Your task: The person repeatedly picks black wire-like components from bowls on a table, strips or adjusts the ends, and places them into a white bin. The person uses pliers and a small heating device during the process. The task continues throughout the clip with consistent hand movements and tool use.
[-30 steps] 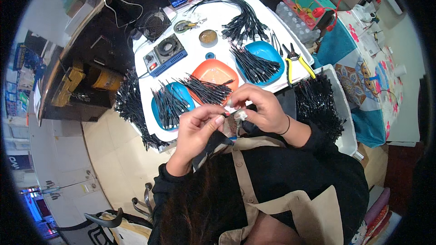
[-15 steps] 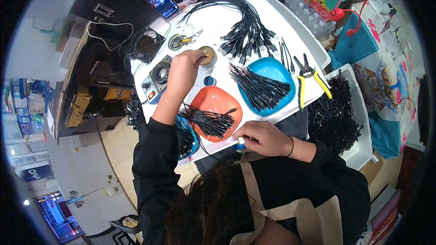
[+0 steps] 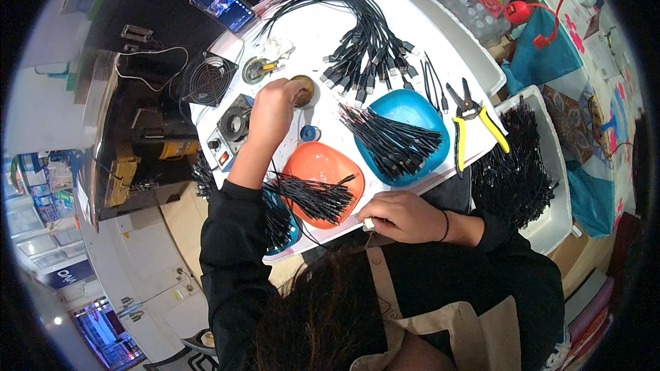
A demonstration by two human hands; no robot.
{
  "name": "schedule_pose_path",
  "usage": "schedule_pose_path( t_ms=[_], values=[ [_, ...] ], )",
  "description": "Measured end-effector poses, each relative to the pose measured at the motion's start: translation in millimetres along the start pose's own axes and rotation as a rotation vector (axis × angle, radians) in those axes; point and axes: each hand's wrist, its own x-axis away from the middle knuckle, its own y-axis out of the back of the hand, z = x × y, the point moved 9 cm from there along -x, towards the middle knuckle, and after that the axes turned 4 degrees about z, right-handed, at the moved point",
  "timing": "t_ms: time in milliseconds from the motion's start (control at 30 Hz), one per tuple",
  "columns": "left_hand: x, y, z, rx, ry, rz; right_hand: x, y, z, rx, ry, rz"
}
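Note:
My left hand [image 3: 275, 106] reaches over the white table, its fingers closed at the small round brownish tin [image 3: 304, 91]. Whatever the fingertips pinch there is hidden. Down at the table's near edge, my right hand [image 3: 405, 216] is closed on a small white piece [image 3: 369, 223] that peeks out between thumb and fingers. Between the hands lies an orange tray [image 3: 313, 158] with a bundle of short black cables [image 3: 320, 196] across it. To its right, a blue tray [image 3: 427, 113] carries another bundle of black cables [image 3: 395, 141].
Yellow-handled wire strippers [image 3: 474, 117] lie at the right. A pile of black USB cables [image 3: 364, 48] spreads across the back. A small fan [image 3: 210, 81], a phone [image 3: 223, 5] and a blue cap [image 3: 309, 133] are also there. A white bin [image 3: 560, 199] of black cables stands beyond the right edge.
The whole view has shifted slightly. My left fingertips have stayed at the round tin. My right hand has turned a little, with the white piece still in its fingers.

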Motion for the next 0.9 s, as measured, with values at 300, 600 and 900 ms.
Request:
schedule_pose_path(
  t_ms=[300, 600, 900],
  values=[
    [-4, -2, -2, -0.057, -0.028, 0.032, 3, 8, 3, 0.014, 0.024, -0.055],
    [-10, -9, -1, -0.123, -0.052, 0.099, 4, 8, 1, 0.007, 0.008, -0.054],
    [8, 22, 2, 0.043, 0.014, -0.095, 9, 4, 5, 0.083, -0.06, 0.001]
  ],
)
